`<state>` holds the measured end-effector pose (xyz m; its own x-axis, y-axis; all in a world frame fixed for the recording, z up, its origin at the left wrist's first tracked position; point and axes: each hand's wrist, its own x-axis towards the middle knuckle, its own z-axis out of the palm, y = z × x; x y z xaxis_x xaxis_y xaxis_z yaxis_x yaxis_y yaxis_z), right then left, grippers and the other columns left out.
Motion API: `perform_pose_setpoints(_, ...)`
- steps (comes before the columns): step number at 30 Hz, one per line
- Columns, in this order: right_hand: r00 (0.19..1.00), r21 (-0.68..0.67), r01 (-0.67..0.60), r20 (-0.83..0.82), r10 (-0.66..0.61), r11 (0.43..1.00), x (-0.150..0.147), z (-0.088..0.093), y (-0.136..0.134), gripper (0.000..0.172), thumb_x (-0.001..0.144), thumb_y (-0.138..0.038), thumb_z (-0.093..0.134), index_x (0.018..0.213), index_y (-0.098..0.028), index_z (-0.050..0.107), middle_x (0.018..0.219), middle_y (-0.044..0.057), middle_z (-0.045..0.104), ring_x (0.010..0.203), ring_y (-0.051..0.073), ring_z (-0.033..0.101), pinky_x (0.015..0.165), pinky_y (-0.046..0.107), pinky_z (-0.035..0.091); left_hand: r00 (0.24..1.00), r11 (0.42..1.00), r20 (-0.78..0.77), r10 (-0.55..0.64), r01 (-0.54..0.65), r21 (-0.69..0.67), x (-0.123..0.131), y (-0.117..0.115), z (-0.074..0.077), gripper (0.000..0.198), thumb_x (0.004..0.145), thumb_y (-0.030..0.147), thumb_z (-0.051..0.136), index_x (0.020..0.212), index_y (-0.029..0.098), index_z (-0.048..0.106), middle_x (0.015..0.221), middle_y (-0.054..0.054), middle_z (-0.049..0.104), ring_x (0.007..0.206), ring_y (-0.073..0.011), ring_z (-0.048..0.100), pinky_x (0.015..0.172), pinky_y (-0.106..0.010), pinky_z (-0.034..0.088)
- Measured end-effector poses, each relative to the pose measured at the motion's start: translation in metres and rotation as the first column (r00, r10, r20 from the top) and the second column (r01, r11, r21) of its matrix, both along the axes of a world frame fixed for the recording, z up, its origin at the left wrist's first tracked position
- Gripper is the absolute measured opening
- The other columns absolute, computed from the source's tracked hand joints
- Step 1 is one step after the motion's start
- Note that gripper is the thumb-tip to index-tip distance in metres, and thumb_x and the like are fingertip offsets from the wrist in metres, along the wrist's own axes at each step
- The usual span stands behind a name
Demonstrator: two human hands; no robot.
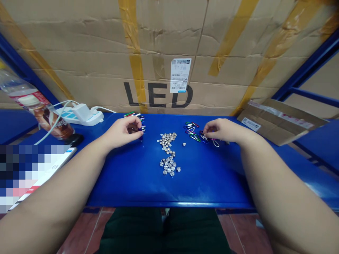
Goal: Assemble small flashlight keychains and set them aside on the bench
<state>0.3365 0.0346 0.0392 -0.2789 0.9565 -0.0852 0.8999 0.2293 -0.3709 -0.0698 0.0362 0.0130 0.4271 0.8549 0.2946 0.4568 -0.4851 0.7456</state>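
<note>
Left hand curled over small coloured metal tubes, tubes lying sideways beyond fingers; hold unclear. Right hand half-closed at coloured carabiners; hold unclear.

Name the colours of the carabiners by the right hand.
Mixed green, blue, red and silver carabiners; best seen in the head view.

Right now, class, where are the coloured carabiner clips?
In the head view, the clips lie on the blue table, by the right hand, right of the silver discs.
</note>
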Motion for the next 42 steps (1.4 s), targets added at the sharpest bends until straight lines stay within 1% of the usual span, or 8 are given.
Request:
perform_pose_setpoints(6,0.956,0.105,-0.27,-0.087,0.279,0.957,-0.034,-0.005,-0.012,0.015,0.085,-0.032,0.069,0.092,-0.021,0.077,0.087,0.003,0.076,0.073,0.016,0.064,0.067,0.028,0.049,0.999,0.998,-0.024,0.021,-0.019,0.067,-0.001,0.0,-0.001,0.03,0.081,0.036,0.077,0.087,0.021,0.052,0.086,-0.002,0.066,0.081,-0.0197,0.069,0.076,-0.033,0.056)
perform_pose_setpoints(11,0.92,0.125,-0.378,-0.059,0.388,0.917,-0.057,-0.011,-0.019,0.019,0.089,-0.031,0.07,0.104,-0.02,0.077,0.097,0.006,0.076,0.082,0.019,0.067,0.074,0.03,0.049,1.0,1.0,0.011,0.003,-0.003,0.029,-0.001,0.0,-0.002,0.031,0.079,0.031,0.078,0.098,0.021,0.056,0.096,-0.005,0.072,0.09,-0.0227,0.074,0.082,-0.035,0.059)
perform_pose_setpoints(14,0.918,0.106,-0.393,-0.019,0.397,0.914,-0.063,-0.015,-0.018,0.015,0.09,-0.02,0.067,0.1,-0.019,0.077,0.099,0.006,0.077,0.084,0.019,0.068,0.076,0.03,0.05,0.999,1.0,0.023,-0.022,0.022,-0.005,0.0,0.0,-0.003,0.029,0.078,0.029,0.078,0.099,0.02,0.06,0.1,-0.007,0.075,0.095,-0.0248,0.076,0.088,-0.04,0.06)
perform_pose_setpoints(17,0.917,0.081,-0.396,-0.018,0.399,0.914,-0.064,-0.016,-0.016,0.017,0.089,-0.013,0.064,0.098,-0.019,0.077,0.097,0.005,0.078,0.082,0.018,0.068,0.075,0.03,0.051,0.999,0.999,0.007,-0.042,0.042,-0.001,0.003,0.0,-0.004,0.024,0.077,0.029,0.077,0.095,0.019,0.064,0.101,-0.008,0.077,0.098,-0.0257,0.075,0.092,-0.042,0.061)
perform_pose_setpoints(23,0.926,0.085,-0.372,-0.029,0.376,0.924,-0.061,-0.014,-0.018,0.017,0.088,-0.015,0.063,0.098,-0.02,0.076,0.094,0.005,0.078,0.079,0.018,0.068,0.07,0.029,0.049,0.997,0.996,-0.028,-0.066,0.067,0.057,0.008,-0.004,-0.002,0.018,0.077,0.029,0.075,0.09,0.018,0.067,0.099,-0.008,0.077,0.095,-0.0245,0.075,0.091,-0.041,0.062)
perform_pose_setpoints(30,0.927,0.07,-0.372,-0.013,0.374,0.925,-0.062,-0.012,-0.019,0.016,0.086,-0.013,0.064,0.092,-0.02,0.077,0.09,0.004,0.076,0.073,0.017,0.066,0.067,0.029,0.048,0.996,0.996,-0.035,-0.086,0.087,0.028,0.01,-0.007,0.0,0.02,0.078,0.028,0.075,0.094,0.019,0.066,0.097,-0.006,0.076,0.09,-0.0218,0.074,0.09,-0.038,0.062)
perform_pose_setpoints(35,0.933,0.138,-0.352,-0.024,0.359,0.926,-0.064,-0.014,-0.018,0.017,0.087,-0.018,0.066,0.1,-0.02,0.076,0.1,0.006,0.078,0.084,0.019,0.069,0.076,0.031,0.051,0.994,0.993,-0.047,-0.097,0.1,0.057,0.012,-0.006,-0.001,0.018,0.079,0.03,0.075,0.09,0.019,0.066,0.097,-0.006,0.075,0.095,-0.0237,0.074,0.092,-0.04,0.061)
perform_pose_setpoints(42,0.935,0.136,-0.354,0.012,0.356,0.925,-0.064,-0.015,-0.018,0.016,0.088,-0.018,0.066,0.1,-0.02,0.076,0.101,0.006,0.078,0.088,0.021,0.07,0.078,0.033,0.053,0.993,0.993,-0.064,-0.095,0.099,0.065,0.013,-0.007,-0.001,0.016,0.078,0.029,0.074,0.089,0.02,0.067,0.097,-0.006,0.075,0.097,-0.0246,0.074,0.092,-0.041,0.061)
